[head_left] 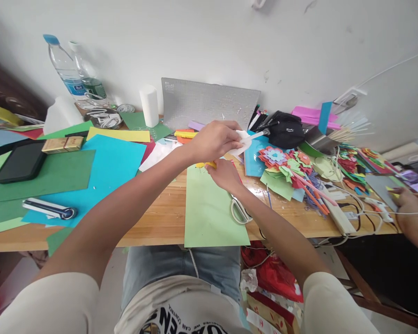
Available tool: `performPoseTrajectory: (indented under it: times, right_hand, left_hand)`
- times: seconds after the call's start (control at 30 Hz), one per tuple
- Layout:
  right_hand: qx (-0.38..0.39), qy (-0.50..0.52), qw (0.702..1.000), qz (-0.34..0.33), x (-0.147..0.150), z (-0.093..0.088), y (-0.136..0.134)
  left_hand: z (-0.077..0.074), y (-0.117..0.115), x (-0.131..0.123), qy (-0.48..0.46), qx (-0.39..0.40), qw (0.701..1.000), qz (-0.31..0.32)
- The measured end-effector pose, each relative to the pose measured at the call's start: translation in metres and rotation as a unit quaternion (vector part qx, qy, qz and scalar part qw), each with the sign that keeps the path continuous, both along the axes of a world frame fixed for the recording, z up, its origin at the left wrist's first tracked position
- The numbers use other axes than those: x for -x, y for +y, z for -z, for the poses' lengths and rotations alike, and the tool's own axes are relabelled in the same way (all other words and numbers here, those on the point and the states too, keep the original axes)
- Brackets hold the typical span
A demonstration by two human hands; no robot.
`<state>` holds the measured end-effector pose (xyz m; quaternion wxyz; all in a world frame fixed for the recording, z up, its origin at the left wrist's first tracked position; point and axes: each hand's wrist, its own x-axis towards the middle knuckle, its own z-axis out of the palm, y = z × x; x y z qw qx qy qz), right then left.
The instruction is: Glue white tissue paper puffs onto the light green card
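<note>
My left hand [216,138] reaches forward across the table, its fingers closed on a crumpled white tissue [240,143]. A thin whitish stick [257,135] juts out from beside the tissue toward the right; whether my fingers touch it is unclear. Below and nearer to me, my right hand [225,175] is closed around a small yellow piece [204,164], mostly hidden by my fingers. Under both hands lies a light green paper sheet [212,213], partly over the table's front edge. Scissors with white handles [239,211] rest on its right side, partly behind my right forearm.
A grey cutting mat [209,102] leans on the wall. Left are blue paper [114,157], a stapler [50,208] and two bottles [64,65]. Right are paper flowers [273,157], a power strip [337,215], cables, a glue gun [378,206] and another person's hand [409,204].
</note>
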<state>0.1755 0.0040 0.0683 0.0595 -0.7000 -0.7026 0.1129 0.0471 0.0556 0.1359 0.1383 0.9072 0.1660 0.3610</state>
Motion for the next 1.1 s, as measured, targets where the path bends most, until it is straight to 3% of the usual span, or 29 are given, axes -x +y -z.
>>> performPoseTrajectory:
  times: [0.63,1.1]
  right_hand:
    - [0.013,0.048,0.999,0.005,-0.005,0.006,-0.003]
    - [0.016,0.033,0.999,-0.005,-0.003,0.004,-0.004]
  left_hand:
    - [0.002,0.001,0.014,-0.040,0.040,0.998,0.039]
    - [-0.009,0.002,0.019,0.042,-0.062,0.997,0.018]
